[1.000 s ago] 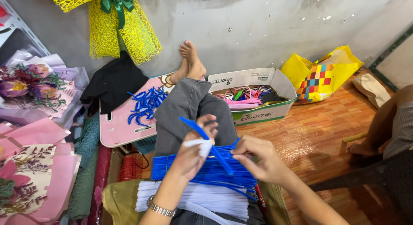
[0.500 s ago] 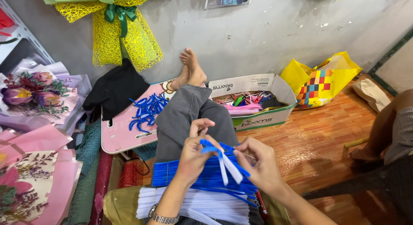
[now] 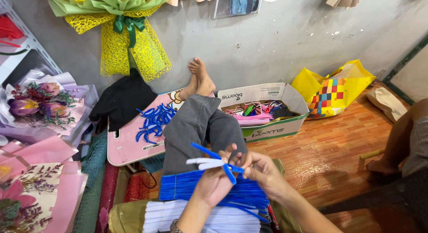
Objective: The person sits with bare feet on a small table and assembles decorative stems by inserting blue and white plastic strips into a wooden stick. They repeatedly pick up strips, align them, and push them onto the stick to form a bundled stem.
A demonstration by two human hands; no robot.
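Observation:
My left hand [image 3: 215, 185] and my right hand [image 3: 263, 171] meet above my lap and pinch a small bundle of blue and white fuzzy sticks [image 3: 213, 162] that cross each other. The white pieces stick out to the left, the blue ones slant up left and down. Beneath my hands lies a flat row of blue sticks [image 3: 187, 187], and below it a row of white sticks [image 3: 160, 215]. My legs in grey trousers [image 3: 191, 123] stretch toward the wall, bare feet crossed.
A pink lap tray [image 3: 127, 146] with several bent blue pieces [image 3: 154, 120] sits left of my legs. A white cardboard box [image 3: 272, 126] of coloured sticks stands on the right, a yellow bag [image 3: 334, 90] behind it. Bouquets and pink wrapping paper fill the left. Another person's leg [image 3: 397, 148] is at right.
The crossed bundle has turned between my hands: the white pieces, pointing down half a second ago, now point left. My hands stay together over the lap.

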